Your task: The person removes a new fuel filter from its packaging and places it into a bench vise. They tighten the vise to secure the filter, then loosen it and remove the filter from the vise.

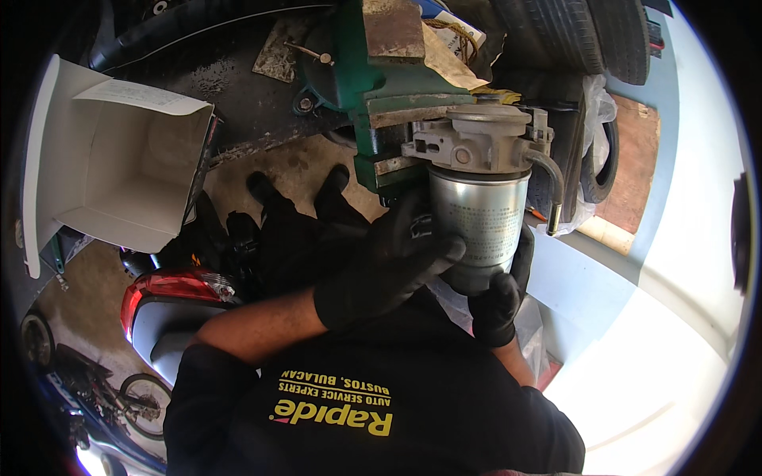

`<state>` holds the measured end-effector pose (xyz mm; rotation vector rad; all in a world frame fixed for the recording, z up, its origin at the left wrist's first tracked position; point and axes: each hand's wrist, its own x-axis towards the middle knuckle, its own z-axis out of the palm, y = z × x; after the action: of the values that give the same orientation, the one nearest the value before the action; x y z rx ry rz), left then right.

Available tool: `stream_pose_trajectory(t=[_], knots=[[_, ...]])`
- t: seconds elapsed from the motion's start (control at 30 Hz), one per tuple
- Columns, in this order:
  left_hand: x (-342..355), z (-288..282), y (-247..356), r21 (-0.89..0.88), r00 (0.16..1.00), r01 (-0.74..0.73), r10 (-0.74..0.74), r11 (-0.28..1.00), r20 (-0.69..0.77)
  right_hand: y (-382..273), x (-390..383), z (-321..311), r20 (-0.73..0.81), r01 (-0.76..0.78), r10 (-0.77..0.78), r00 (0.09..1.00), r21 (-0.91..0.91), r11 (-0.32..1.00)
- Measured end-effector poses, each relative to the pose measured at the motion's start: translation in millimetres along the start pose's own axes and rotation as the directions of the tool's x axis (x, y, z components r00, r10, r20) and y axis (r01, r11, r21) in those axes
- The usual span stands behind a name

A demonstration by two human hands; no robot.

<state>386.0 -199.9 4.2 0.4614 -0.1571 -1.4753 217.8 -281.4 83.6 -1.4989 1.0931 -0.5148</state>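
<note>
A silver fuel filter canister [480,218] hangs upright beneath a grey metal filter head [484,143] with a round top and a bent outlet pipe. A green bench vise [373,99] grips the head at its left side. My left hand [381,274], in a black glove, lies against the canister's left side, its fingers partly hidden behind it. My right hand [500,305], also gloved in black, wraps round the lower right, with the thumb near the dark bottom end [468,279] and fingers up the far side.
An open white cardboard box [131,159] sits on the dark workbench [210,79] at the left. Tires [556,36] are stacked at the back right. Below stand a motorcycle with a red tail light [178,287] and a bicycle wheel [147,404]. A white surface fills the right.
</note>
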Motion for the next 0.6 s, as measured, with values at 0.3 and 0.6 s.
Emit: stream_pose_trajectory(t=[0.3,0.6], knots=[[-1.4,-3.0,-11.0,0.169,0.993,-0.110,0.115,0.979,-0.020,-11.6,-1.6,11.1,-0.005,0.025,-0.028,1.000,-0.289,0.957],[-6.6,-4.0,-4.3,0.163,0.998,-0.051,0.056,0.985,-0.025,-6.6,-2.9,17.3,-0.007,-0.004,0.003,1.000,-0.102,0.995]])
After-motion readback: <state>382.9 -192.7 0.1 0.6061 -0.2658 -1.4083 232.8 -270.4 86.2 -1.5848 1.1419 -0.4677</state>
